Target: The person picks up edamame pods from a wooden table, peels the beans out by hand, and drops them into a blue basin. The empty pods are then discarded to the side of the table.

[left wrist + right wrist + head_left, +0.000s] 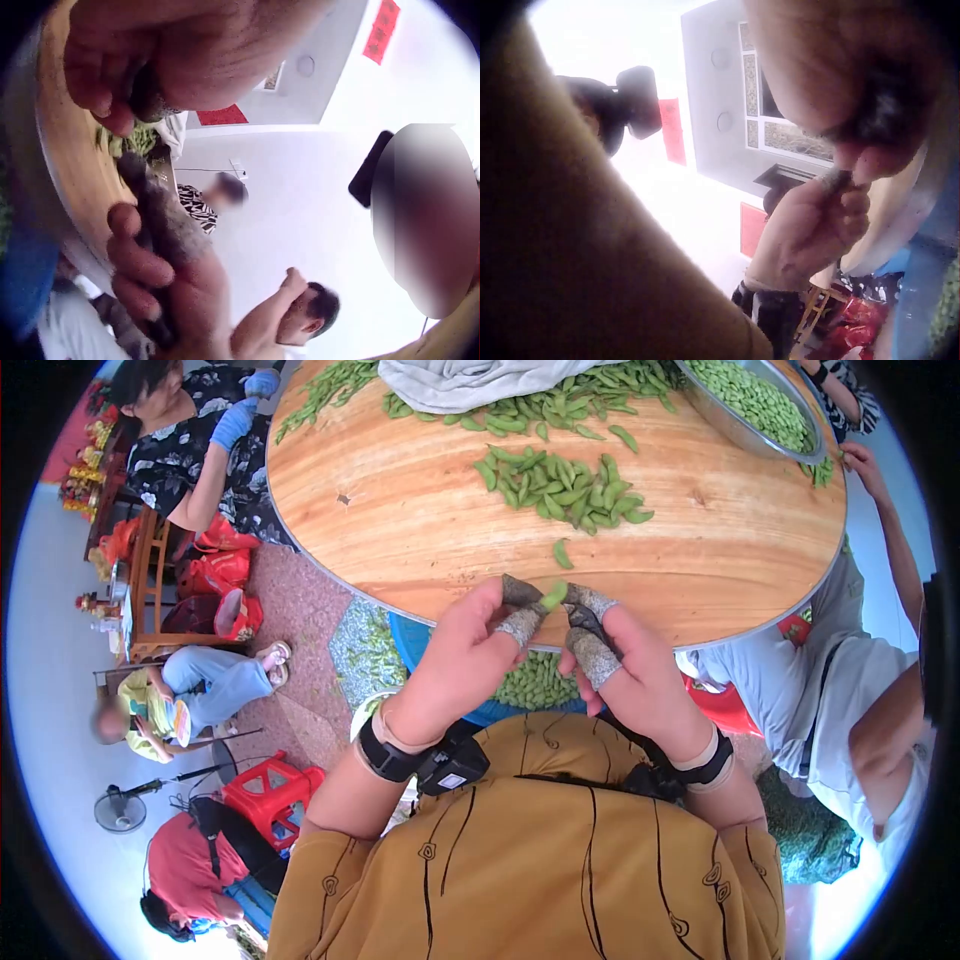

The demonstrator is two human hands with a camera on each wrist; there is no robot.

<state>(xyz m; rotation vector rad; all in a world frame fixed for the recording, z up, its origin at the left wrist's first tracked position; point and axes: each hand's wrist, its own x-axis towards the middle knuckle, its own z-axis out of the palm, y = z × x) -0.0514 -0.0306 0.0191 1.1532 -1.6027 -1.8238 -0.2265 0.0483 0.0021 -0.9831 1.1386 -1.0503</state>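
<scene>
A green edamame pod (554,596) is between my two hands, just over the table's near edge. My left hand (465,650) pinches it between thumb and forefinger. From the other side, the curled fingers of my right hand (645,670) hold the pod's right end at their tips. Grey and dark wraps cover the thumbs and several fingers (594,658). The wrist views show the hands close together, with the pod hidden. A single pod (562,553) lies ahead on the wooden table (400,520), and a small heap of pods (570,490) lies beyond it.
A metal bowl (815,430) of shelled beans stands at the table's far right. More pods (510,415) lie beside a grey cloth (450,385). Below my hands is a blue basin (408,640) with green beans. People sit left and right; a red stool (270,795) stands at left.
</scene>
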